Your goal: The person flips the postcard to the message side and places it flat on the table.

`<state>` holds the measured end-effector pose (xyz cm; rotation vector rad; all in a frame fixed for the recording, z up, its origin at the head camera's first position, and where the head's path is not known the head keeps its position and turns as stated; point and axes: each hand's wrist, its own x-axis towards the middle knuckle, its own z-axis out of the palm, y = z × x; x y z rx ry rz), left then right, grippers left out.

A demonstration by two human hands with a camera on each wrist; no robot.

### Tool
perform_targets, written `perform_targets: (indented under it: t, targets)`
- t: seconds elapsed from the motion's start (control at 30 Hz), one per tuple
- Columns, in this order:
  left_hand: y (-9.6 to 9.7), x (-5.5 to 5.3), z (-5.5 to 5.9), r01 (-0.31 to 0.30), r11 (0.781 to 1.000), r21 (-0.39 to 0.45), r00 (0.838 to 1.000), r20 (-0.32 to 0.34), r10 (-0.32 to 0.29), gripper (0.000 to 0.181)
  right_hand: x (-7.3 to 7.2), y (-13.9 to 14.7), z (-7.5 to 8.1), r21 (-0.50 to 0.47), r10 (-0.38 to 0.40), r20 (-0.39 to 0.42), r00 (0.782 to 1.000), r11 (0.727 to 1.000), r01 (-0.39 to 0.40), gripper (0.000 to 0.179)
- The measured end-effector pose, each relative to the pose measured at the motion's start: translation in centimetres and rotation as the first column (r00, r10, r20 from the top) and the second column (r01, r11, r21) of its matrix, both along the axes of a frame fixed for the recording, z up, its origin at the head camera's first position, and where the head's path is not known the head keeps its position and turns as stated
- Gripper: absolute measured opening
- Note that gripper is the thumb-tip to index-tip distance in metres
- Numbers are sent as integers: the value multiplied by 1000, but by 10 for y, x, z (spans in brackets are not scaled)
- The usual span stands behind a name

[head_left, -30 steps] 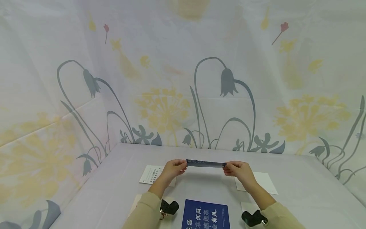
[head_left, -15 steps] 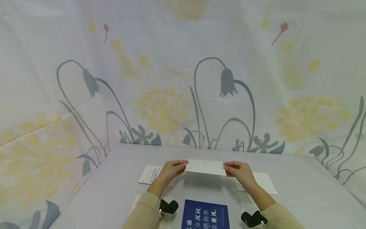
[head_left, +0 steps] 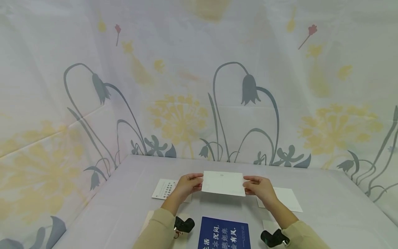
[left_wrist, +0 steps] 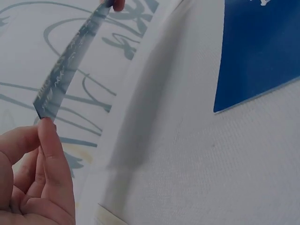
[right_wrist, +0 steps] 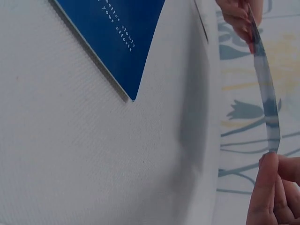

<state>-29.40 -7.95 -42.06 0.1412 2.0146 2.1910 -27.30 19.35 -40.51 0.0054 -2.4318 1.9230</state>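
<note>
A postcard is held above the table between both hands, its white back turned up toward the head view. My left hand pinches its left edge, and my right hand pinches the right one. From the left wrist view, the postcard shows a dark printed face with pale handwriting-like lines. Seen nearly edge-on in the right wrist view, the postcard runs between the fingertips of both hands. Nearer to me, a blue booklet with white Chinese characters lies below the postcard.
On the white table, a card with small dark marks lies partly behind the left forearm. A plain white card is at the right. Pale sheets lie under both sleeves. A flower-printed curtain closes off the back.
The postcard has been tilted: one second ago its dark face showed as a thin strip, and now its white back faces the head view. Both hands keep their places at its edges.
</note>
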Motion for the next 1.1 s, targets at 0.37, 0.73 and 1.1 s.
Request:
perform_targets:
  t: [0.37, 0.73, 1.1]
  targets:
    - [5, -2, -6, -27, 989, -142, 999, 14, 29, 36, -2, -3, -9, 19, -19, 33, 999, 1000, 19, 32]
    - [7, -3, -13, -20, 979, -204, 1000, 18, 25, 34, 1, -6, -22, 42, -43, 66, 997, 998, 41, 31]
    - [12, -1, -16, -70, 952, -297, 995, 49, 88, 26, 0, -8, -29, 103, -50, 77, 996, 994, 42, 32]
